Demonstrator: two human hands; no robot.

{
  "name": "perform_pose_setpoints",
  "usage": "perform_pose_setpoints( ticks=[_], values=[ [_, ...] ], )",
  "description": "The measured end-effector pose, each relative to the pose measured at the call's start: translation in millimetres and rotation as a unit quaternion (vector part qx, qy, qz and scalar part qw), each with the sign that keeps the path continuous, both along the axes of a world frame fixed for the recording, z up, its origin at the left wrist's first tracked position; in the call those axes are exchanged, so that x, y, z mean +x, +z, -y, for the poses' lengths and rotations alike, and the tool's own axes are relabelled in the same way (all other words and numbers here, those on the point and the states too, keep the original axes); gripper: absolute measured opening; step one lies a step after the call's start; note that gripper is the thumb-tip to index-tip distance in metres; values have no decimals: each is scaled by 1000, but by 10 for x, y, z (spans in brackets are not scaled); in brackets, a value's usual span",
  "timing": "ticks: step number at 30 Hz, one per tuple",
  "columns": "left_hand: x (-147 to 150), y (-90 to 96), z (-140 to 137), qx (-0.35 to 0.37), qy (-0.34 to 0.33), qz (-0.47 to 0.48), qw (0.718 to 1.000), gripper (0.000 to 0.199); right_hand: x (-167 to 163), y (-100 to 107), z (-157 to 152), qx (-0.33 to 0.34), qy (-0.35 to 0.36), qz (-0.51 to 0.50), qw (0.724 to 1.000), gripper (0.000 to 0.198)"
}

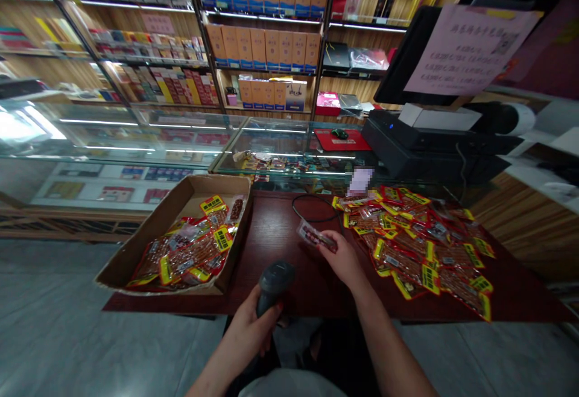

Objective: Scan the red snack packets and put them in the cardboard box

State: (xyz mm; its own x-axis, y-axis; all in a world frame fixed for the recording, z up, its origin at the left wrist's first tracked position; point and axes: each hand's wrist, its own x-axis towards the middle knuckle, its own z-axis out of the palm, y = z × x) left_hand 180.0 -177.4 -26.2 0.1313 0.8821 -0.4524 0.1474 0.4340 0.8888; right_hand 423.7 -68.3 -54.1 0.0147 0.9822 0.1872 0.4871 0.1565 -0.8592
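Observation:
My left hand (256, 321) is wrapped round the handle of a dark grey barcode scanner (277, 279), near the table's front edge. Between the fingers of my right hand (342, 258) is a small clear snack packet (312, 234) with dark reddish contents, held above the dark red table (271, 222). To the right of that hand lies a spread pile of red and yellow snack packets (407, 255). On the left, an open cardboard box (149, 219) holds several similar packets (192, 255) and a small dark packet (236, 210) near its right wall.
A black cable (295, 210) curls on the table behind my right hand. Beyond the table stand glass display counters (181, 134), a mouse (340, 134) on a red mat (322, 139), and a black cash register (434, 143) with a monitor. Shelves of boxes (266, 47) line the wall.

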Motion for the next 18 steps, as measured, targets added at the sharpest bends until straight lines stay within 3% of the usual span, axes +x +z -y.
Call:
perform_pose_setpoints(
  ticks=[6,9,12,13,14,15,18],
  values=[
    [93,-126,-5,-5,-6,-11,1000,60,-1004,667,-366,48,121,-100,986,49],
    [130,-104,5,5,-12,-7,1000,57,-1077,884,-348,128,157,-36,979,55],
    [124,-74,17,6,-6,-2,1000,56,-540,758,-144,126,97,23,987,35],
    [114,-68,19,5,-4,0,1000,57,-261,649,-46,112,38,53,992,33],
    [103,-64,17,5,-4,2,1000,57,42,522,59,90,-56,145,984,32],
    [93,-64,12,5,-5,5,1000,57,352,386,167,71,-118,173,975,35],
    [87,-80,-24,6,-12,6,1000,58,1164,-8,479,31,-231,217,948,47]
  ],
)
